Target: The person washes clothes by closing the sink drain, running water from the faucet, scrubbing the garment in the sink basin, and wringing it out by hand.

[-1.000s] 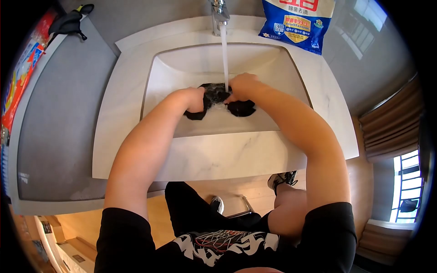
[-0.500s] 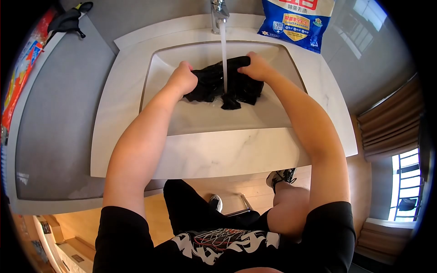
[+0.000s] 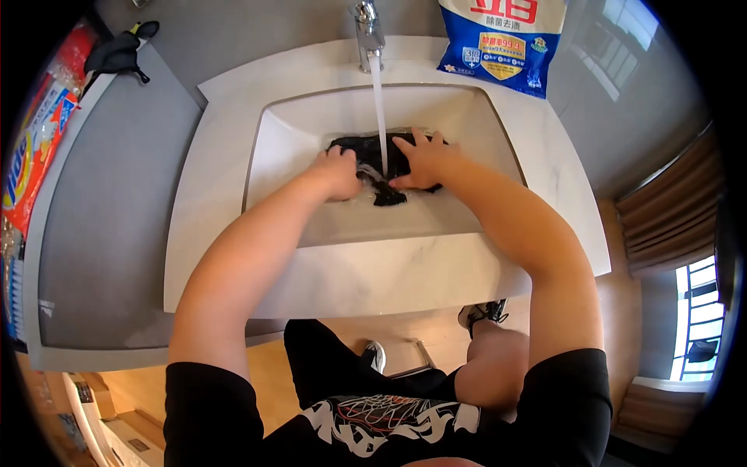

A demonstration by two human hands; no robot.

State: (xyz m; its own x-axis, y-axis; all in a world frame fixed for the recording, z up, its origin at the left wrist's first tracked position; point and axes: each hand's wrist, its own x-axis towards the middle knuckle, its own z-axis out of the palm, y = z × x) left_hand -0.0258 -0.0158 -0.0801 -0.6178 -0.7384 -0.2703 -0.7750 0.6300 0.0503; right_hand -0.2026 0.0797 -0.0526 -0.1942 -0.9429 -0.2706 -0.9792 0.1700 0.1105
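A wet black cloth (image 3: 391,196) lies spread in the water of the white sink basin (image 3: 373,222). Water runs onto it from the chrome faucet (image 3: 369,39). My left hand (image 3: 338,173) rests on the cloth's left part, fingers somewhat apart and pointing away from me. On the right part of the cloth lies my right hand (image 3: 426,161), its fingers spread and its thumb towards the stream. Neither hand is wrapped round the cloth.
A blue and white detergent bag (image 3: 502,47) stands on the counter (image 3: 389,276) behind the basin at the right. At the left are a grey panel (image 3: 117,210), a black item (image 3: 117,56) on its top edge and an orange packet (image 3: 39,148).
Both hands have lowered the bunched, raised cloth into the basin, let go of its edges and opened on top of it. The view has shifted slightly.
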